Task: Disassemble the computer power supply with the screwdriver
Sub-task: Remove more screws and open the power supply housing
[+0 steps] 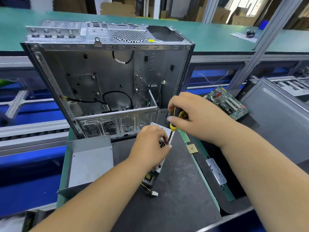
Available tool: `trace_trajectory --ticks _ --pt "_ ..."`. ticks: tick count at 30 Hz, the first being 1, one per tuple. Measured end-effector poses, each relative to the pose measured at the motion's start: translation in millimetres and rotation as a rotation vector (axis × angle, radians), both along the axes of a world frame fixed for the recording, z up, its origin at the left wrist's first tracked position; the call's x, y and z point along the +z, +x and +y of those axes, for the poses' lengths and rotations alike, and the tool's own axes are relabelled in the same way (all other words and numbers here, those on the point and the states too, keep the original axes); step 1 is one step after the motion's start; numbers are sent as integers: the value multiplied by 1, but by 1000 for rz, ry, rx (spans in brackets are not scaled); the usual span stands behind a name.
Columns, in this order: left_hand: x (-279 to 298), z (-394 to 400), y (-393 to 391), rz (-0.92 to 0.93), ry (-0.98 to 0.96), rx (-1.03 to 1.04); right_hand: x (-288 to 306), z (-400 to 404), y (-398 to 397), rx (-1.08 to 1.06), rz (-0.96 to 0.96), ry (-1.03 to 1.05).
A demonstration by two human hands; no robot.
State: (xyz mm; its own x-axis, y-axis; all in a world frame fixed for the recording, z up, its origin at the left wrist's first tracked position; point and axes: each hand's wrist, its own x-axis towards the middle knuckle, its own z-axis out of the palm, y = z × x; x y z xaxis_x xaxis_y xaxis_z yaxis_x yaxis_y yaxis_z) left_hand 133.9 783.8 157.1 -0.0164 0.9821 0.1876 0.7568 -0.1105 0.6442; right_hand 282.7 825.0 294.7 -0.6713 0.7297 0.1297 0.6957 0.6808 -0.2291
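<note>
The power supply (158, 162) stands on edge on the bench (180, 190), just in front of the emptied computer case (103, 77), its cover apparently still on. The left hand (150, 148) pinches its top edge; the right hand (192, 118) curls round the screwdriver (172, 129), tip at a screw. Unscrewing seems underway.

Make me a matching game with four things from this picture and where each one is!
Things:
1. screwdriver
2. power supply
3. green circuit board
4. empty computer case

Places:
A. standing open at the back of the work mat
B. lying to the right, past the right hand
C. held by the right hand, tip pointing down
D. on the dark mat, steadied by the left hand

Pairs: 1-C, 2-D, 3-B, 4-A
</note>
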Motion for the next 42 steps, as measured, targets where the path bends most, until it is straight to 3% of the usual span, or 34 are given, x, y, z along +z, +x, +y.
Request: trace_trajectory --ticks 5,11,18,27,42 --pt "-3 -1 -7 -149 -9 30 -4 13 -2 -34 -48 138" --pt "-5 0 -9 -176 -15 29 -4 14 1 71 131 -70" --pt "-4 -3 -7 -116 -17 37 -4 22 4 204 141 -168" --pt "-4 -6 -1 -27 35 67 -13 32 -2 127 60 183" --pt "0 -9 9 167 131 77 -11 31 6 259 222 -58"
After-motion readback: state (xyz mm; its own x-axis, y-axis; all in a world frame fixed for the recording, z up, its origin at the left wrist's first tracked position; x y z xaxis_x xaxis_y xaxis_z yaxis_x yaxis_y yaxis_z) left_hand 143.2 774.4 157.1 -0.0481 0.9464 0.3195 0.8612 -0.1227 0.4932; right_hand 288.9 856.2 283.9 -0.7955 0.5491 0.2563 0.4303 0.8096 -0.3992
